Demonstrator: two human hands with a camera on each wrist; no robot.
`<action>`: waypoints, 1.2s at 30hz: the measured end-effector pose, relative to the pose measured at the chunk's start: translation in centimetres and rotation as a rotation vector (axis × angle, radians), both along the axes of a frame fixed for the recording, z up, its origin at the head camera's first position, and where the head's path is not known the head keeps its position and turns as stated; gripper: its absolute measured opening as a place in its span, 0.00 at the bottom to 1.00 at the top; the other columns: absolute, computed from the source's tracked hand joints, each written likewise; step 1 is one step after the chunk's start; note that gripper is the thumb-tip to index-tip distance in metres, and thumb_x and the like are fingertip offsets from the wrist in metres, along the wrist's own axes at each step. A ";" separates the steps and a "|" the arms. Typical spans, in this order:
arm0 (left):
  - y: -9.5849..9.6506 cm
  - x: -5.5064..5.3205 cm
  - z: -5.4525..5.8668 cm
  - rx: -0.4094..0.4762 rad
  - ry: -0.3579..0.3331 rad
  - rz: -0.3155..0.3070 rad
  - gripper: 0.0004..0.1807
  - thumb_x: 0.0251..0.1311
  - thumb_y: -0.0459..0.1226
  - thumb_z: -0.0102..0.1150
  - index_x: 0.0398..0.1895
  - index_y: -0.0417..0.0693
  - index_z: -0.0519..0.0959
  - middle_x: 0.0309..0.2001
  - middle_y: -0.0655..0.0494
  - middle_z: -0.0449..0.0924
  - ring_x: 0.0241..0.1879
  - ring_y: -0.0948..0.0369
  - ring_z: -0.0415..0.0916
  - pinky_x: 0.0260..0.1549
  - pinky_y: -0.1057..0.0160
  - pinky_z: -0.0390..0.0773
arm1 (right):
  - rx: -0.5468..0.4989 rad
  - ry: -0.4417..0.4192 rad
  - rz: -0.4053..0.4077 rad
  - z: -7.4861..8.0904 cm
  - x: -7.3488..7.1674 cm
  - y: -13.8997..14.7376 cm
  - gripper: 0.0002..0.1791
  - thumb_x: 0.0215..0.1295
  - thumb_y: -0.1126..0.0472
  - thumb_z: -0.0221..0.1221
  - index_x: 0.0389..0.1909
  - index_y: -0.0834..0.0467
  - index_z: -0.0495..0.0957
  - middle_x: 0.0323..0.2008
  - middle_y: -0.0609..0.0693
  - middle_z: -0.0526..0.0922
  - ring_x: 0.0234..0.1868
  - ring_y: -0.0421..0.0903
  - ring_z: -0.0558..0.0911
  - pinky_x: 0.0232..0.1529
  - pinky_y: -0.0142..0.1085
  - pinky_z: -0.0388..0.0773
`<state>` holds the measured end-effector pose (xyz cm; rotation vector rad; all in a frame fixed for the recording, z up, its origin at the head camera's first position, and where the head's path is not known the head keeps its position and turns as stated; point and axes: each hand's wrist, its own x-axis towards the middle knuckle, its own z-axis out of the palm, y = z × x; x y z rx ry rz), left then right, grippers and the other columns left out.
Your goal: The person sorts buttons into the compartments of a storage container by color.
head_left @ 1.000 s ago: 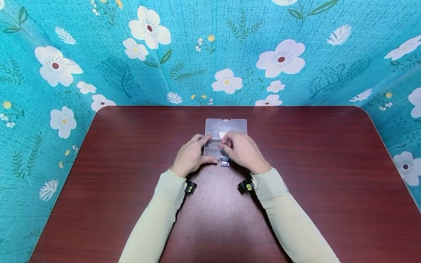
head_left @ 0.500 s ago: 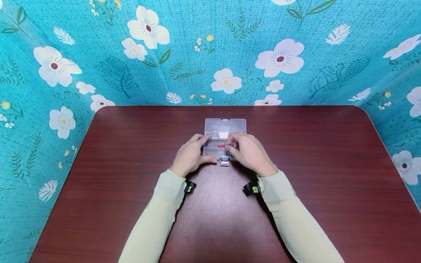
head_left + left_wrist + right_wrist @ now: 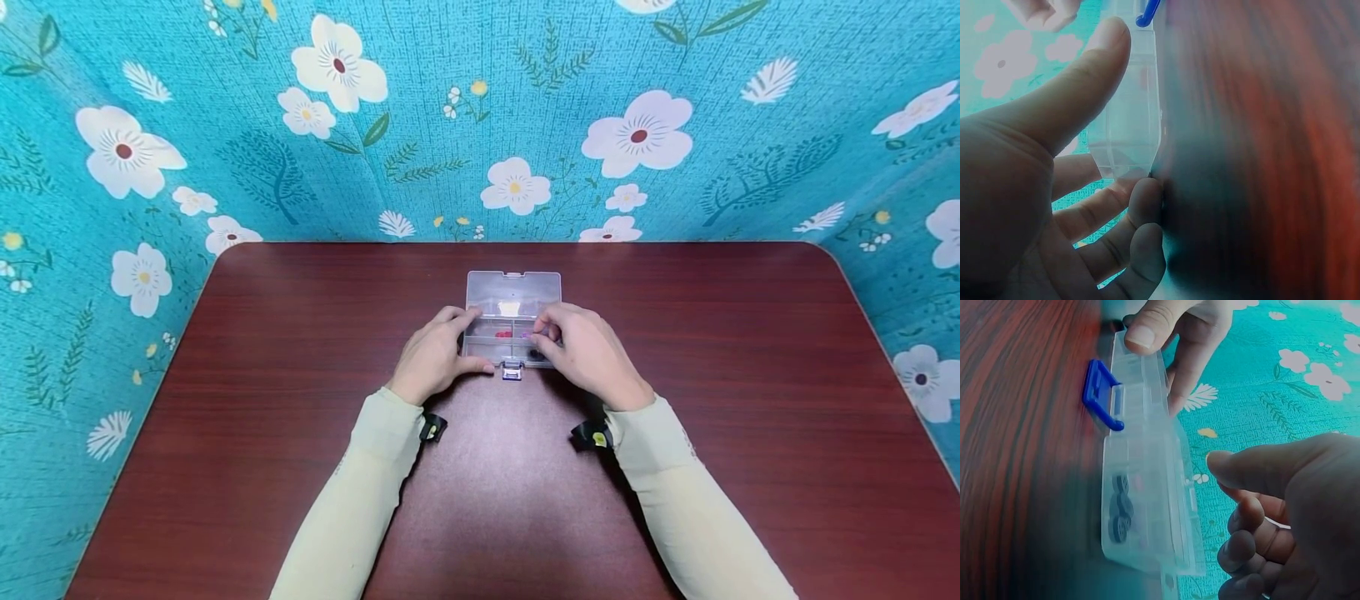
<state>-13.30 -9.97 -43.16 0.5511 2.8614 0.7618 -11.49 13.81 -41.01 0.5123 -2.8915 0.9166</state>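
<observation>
A clear plastic compartment box [image 3: 483, 351] stands on the table with its lid [image 3: 513, 287] raised at the back and a blue latch [image 3: 1101, 397] at the front. My left hand [image 3: 429, 358] grips the box's left end, thumb along the front, fingers round the side and back. My right hand [image 3: 588, 354] hovers over the right rear compartment, thumb and forefinger together; I cannot tell whether something small is pinched there. Small red pieces [image 3: 503, 335] lie in the left rear compartment, purple pieces [image 3: 526, 336] in the right rear one. Round black pieces [image 3: 1120, 509] sit in the right front compartment.
The dark red wooden table [image 3: 300, 333] reaches well out on both sides of the box. A turquoise floral cloth [image 3: 450, 125] hangs behind and beside it. Black straps with small devices [image 3: 433, 428] circle both wrists.
My right hand has moved to the right, from above the left rear compartment to the right rear one. The red pieces, then the purple and black ones, have come into sight. The left hand stays put.
</observation>
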 end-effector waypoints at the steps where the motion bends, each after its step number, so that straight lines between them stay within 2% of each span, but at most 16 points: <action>1: 0.0 0.0 0.0 0.000 -0.001 0.000 0.50 0.46 0.57 0.77 0.73 0.51 0.69 0.61 0.52 0.73 0.48 0.55 0.77 0.47 0.52 0.78 | 0.003 0.002 -0.004 0.0 0.1 0.1 0.05 0.63 0.60 0.67 0.30 0.51 0.80 0.26 0.45 0.73 0.26 0.42 0.71 0.30 0.37 0.68; 19: 0.0 0.0 0.0 -0.016 0.004 -0.003 0.50 0.47 0.57 0.77 0.74 0.51 0.69 0.62 0.53 0.73 0.46 0.57 0.77 0.46 0.52 0.78 | 0.020 0.028 -0.024 0.3 0.9 2.9 0.04 0.64 0.60 0.66 0.31 0.52 0.80 0.25 0.44 0.72 0.25 0.42 0.70 0.29 0.37 0.66; 36: 0.1 0.0 0.0 -0.012 -0.005 0.002 0.50 0.47 0.56 0.77 0.74 0.52 0.68 0.62 0.53 0.73 0.47 0.57 0.77 0.48 0.53 0.78 | 0.048 0.019 -0.043 -0.5 1.2 5.5 0.05 0.65 0.61 0.66 0.31 0.52 0.80 0.25 0.45 0.72 0.25 0.42 0.69 0.29 0.38 0.66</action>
